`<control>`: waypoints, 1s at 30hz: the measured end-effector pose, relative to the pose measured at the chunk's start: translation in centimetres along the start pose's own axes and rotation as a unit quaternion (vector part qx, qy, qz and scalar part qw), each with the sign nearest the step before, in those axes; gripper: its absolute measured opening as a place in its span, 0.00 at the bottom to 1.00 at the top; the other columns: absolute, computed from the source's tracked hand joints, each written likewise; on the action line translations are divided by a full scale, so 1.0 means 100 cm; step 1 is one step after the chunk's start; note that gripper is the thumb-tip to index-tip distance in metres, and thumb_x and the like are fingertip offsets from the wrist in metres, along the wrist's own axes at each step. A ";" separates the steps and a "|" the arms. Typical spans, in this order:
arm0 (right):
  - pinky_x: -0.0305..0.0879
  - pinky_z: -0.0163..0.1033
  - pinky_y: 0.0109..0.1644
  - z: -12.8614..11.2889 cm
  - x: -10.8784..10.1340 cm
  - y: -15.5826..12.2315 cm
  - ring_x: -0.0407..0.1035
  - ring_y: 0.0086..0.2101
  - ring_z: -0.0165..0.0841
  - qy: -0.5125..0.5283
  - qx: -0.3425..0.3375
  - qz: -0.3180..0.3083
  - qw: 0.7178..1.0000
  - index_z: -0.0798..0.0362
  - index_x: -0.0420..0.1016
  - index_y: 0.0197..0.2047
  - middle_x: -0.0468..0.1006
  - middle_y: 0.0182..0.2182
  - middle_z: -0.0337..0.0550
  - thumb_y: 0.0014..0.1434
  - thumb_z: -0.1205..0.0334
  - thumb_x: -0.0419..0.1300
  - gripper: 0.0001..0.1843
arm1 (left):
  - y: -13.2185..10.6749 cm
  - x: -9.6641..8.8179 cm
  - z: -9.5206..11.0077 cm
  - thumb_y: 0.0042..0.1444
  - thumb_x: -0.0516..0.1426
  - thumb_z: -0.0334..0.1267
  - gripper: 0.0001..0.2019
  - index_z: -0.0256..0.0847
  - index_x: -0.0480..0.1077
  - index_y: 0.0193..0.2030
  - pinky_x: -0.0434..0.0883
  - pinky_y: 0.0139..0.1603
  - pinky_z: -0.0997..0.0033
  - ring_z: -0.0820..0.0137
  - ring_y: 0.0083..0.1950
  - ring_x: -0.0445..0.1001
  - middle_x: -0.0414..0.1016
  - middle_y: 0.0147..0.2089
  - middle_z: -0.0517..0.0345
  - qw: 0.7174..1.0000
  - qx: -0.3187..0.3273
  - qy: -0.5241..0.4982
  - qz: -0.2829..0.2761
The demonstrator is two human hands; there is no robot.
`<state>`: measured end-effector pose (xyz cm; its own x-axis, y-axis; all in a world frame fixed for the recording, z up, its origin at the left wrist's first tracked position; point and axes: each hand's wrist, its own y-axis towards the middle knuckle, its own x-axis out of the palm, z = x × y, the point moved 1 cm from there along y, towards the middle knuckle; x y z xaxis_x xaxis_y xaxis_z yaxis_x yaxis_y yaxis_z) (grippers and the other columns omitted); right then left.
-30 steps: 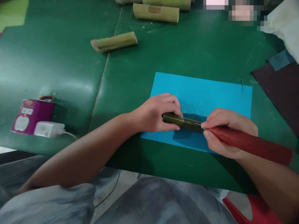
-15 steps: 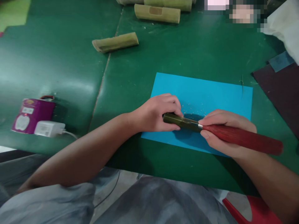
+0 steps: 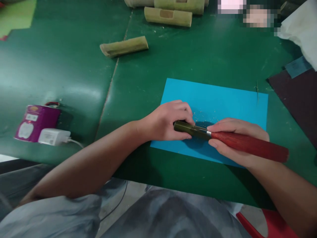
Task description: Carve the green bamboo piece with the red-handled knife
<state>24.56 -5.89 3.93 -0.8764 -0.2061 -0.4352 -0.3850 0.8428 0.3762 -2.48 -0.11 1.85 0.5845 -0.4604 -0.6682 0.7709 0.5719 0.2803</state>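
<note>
Bamboo stick (image 3: 192, 130) lies grasped between your left hand's (image 3: 170, 120) thumb and fingers, over the blue paper (image 3: 213, 92); whether it touches the paper, you can't tell. Your right hand (image 3: 241, 126) grips a red-handled tool (image 3: 252, 145), its tip hard to make out against the stick. Across the counter (image 3: 138, 92) lie pale bamboo tubes (image 3: 126, 47), the farthest cut off above; pixel blocks (image 3: 260, 17) hide the far right.

Paper sheet (image 3: 213, 94) lay on the bench (image 3: 210, 56), stick (image 3: 183, 127) over the sheet, tool (image 3: 250, 144) at the stick's right, box (image 3: 51, 117) near left, bamboo tube (image 3: 168, 21) far.
</note>
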 end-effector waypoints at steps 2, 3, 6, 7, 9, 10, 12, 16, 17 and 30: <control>0.87 0.38 0.45 0.000 0.001 -0.001 0.88 0.39 0.36 0.002 -0.004 0.000 1.000 0.40 0.86 0.51 0.92 0.44 0.37 0.67 0.64 0.75 0.11 | 0.000 0.000 0.000 0.64 0.73 0.40 0.10 0.42 0.81 0.48 0.76 0.51 0.64 0.64 0.49 0.83 0.86 0.48 0.51 1.000 -0.001 -0.002 -0.001; 0.87 0.38 0.46 0.000 0.001 -0.001 0.89 0.40 0.36 -0.001 -0.002 -0.006 1.000 0.40 0.86 0.51 0.92 0.44 0.37 0.67 0.64 0.75 0.12 | 0.000 0.000 0.000 0.64 0.73 0.40 0.10 0.42 0.81 0.48 0.76 0.51 0.64 0.64 0.49 0.83 0.86 0.48 0.51 1.000 0.000 -0.002 0.001; 0.87 0.38 0.46 -0.002 0.000 0.000 0.89 0.40 0.36 -0.007 0.002 -0.011 1.000 0.39 0.86 0.51 0.93 0.44 0.36 0.67 0.64 0.75 0.12 | 0.000 0.000 0.000 0.63 0.73 0.41 0.10 0.42 0.81 0.48 0.76 0.52 0.64 0.64 0.49 0.83 0.86 0.47 0.52 1.000 0.006 -0.001 0.005; 0.87 0.38 0.46 -0.003 0.000 0.000 0.89 0.40 0.36 -0.008 0.002 -0.014 1.000 0.39 0.86 0.51 0.93 0.44 0.36 0.67 0.64 0.75 0.12 | 0.000 0.000 0.000 0.64 0.73 0.41 0.10 0.42 0.81 0.48 0.76 0.52 0.64 0.64 0.49 0.83 0.86 0.47 0.52 1.000 0.008 0.001 0.006; 0.87 0.37 0.47 -0.004 -0.001 0.001 0.89 0.41 0.35 -0.009 -0.002 -0.017 1.000 0.39 0.85 0.51 0.93 0.44 0.35 0.67 0.64 0.75 0.12 | 0.000 0.000 0.000 0.64 0.73 0.41 0.10 0.41 0.81 0.48 0.77 0.52 0.64 0.64 0.49 0.83 0.86 0.47 0.51 1.000 0.010 0.003 0.004; 0.87 0.37 0.47 -0.004 -0.001 0.002 0.89 0.41 0.35 -0.011 -0.002 -0.021 1.000 0.39 0.85 0.52 0.93 0.44 0.35 0.67 0.64 0.75 0.12 | 0.000 0.000 0.000 0.64 0.72 0.41 0.10 0.41 0.81 0.48 0.77 0.52 0.64 0.64 0.49 0.83 0.86 0.48 0.51 1.000 0.011 0.003 0.003; 0.87 0.38 0.48 -0.004 -0.001 0.002 0.89 0.41 0.35 -0.015 -0.002 -0.026 1.000 0.40 0.85 0.51 0.93 0.45 0.35 0.68 0.64 0.75 0.12 | 0.000 0.000 0.000 0.64 0.72 0.41 0.10 0.41 0.81 0.48 0.77 0.52 0.64 0.65 0.49 0.83 0.86 0.48 0.51 1.000 0.009 0.003 0.002; 0.88 0.39 0.47 -0.004 -0.001 0.002 0.89 0.41 0.37 -0.027 -0.001 -0.028 0.999 0.40 0.85 0.51 0.93 0.44 0.36 0.68 0.64 0.75 0.11 | 0.000 0.000 0.000 0.64 0.73 0.41 0.10 0.42 0.81 0.48 0.76 0.52 0.64 0.64 0.49 0.83 0.86 0.48 0.52 1.000 0.009 0.002 0.005; 0.88 0.39 0.48 -0.004 -0.001 0.002 0.89 0.41 0.37 -0.028 -0.003 -0.027 0.999 0.40 0.85 0.51 0.93 0.45 0.37 0.68 0.64 0.75 0.11 | 0.000 0.000 0.000 0.64 0.73 0.41 0.11 0.42 0.81 0.48 0.76 0.52 0.64 0.64 0.49 0.83 0.85 0.47 0.52 1.000 0.010 0.002 0.006; 0.87 0.37 0.48 -0.004 0.000 0.003 0.89 0.41 0.35 -0.031 -0.006 -0.025 0.999 0.41 0.85 0.50 0.93 0.44 0.35 0.67 0.64 0.75 0.12 | 0.000 0.000 0.000 0.64 0.72 0.41 0.10 0.42 0.81 0.48 0.77 0.53 0.63 0.64 0.50 0.84 0.85 0.48 0.52 1.000 0.009 0.004 0.003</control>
<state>24.34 -5.86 4.41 -0.8366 -0.2165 -0.5032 -0.4316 0.8262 0.3621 -2.46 -0.08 1.86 0.5868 -0.4513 -0.6723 0.7719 0.5627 0.2960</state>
